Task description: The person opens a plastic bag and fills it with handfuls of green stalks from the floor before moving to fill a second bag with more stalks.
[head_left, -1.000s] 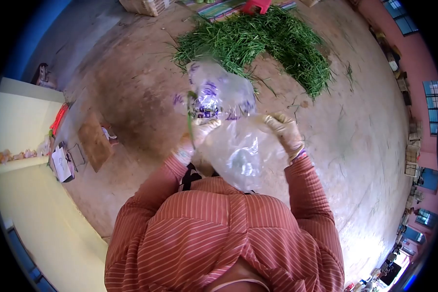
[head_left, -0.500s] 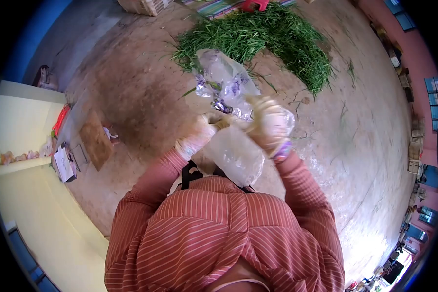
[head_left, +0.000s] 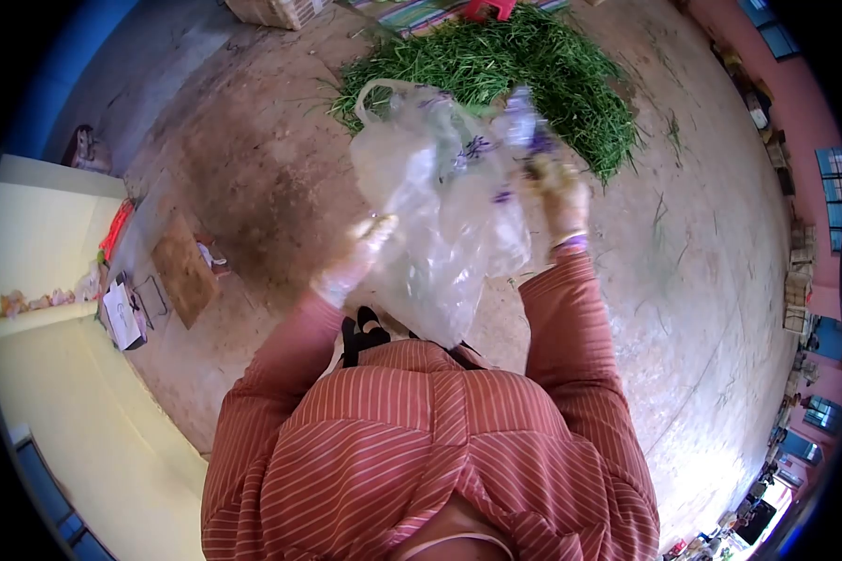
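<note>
A large clear plastic carrier bag (head_left: 426, 201) with purple print hangs spread out in front of my body, a handle loop standing up at its upper left. My left hand (head_left: 360, 248) is closed on the bag's left edge, blurred by motion. On the other side, my right hand (head_left: 563, 201) has its fingers closed on the bag's right part, where crumpled purple-printed plastic (head_left: 524, 126) rises above them. Both sleeves are red with pale stripes.
A heap of cut green grass (head_left: 496, 56) lies on the concrete floor ahead, with a red stool (head_left: 489, 9) behind it. To the left are a brown board (head_left: 185, 271) and a low pale wall (head_left: 56, 365). A cardboard box (head_left: 281, 11) stands at the far left.
My hands have moved apart, the right one outward and up, the left one slightly outward. The crumpled bag between them has been pulled open into a wider sheet, its handle loop now visible.
</note>
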`<state>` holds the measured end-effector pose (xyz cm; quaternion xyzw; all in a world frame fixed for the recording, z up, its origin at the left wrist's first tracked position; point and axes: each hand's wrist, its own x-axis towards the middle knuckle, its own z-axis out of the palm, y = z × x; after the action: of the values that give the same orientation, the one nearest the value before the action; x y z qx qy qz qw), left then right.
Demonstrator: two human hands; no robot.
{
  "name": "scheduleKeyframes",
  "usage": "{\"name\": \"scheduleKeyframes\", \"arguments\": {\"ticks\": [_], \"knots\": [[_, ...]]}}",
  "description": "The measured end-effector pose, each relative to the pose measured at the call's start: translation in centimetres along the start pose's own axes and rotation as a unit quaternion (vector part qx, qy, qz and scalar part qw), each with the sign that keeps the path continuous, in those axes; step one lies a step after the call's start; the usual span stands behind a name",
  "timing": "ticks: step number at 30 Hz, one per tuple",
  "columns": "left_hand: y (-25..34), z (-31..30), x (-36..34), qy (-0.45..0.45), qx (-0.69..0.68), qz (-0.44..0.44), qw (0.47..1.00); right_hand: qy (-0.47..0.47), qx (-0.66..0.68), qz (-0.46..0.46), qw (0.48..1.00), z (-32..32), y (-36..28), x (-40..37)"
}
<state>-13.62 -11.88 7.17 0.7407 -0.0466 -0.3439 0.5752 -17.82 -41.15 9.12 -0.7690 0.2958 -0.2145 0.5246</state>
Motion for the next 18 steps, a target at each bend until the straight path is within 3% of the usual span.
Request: {"name": "scheduleKeyframes", "arguments": {"ticks": [2,3,5,8,11,15,17,18], "knots": [[-3.5,-2.3,0.6,0.091,-0.017,0.023,0.995,0.054,-0.054,-0.009,0.997,-4.8,3.0,4.4],[-4.3,-3.5,0.2,0.103,-0.022,0.024,0.994,0.067,0.037,0.005,0.997,-7.6,6.7,7.1],[-5.9,-5.6,-0.2,0.113,-0.028,0.028,0.993,0.100,0.073,0.054,0.991,-10.6,3.2,6.2],[-9.0,-8.5,-0.1,0.143,0.032,0.007,0.989,0.140,0.052,0.027,0.988,-14.6,4.3,7.4],[-11.2,-10.2,0.6,0.149,0.074,-0.051,0.985,0.133,0.035,0.016,0.990,-16.4,3.2,7.6],[-12.1,-9.7,2.3,0.139,0.127,-0.047,0.981,0.078,0.071,-0.038,0.994,-14.6,-0.4,6.8],[-14.2,-10.5,4.3,0.280,0.394,0.064,0.873,0.032,0.091,-0.090,0.991,-10.9,-4.0,4.2],[-12.8,-10.7,4.7,0.307,0.441,0.052,0.842,0.005,0.109,-0.116,0.987,-9.1,-4.8,3.3]]}}
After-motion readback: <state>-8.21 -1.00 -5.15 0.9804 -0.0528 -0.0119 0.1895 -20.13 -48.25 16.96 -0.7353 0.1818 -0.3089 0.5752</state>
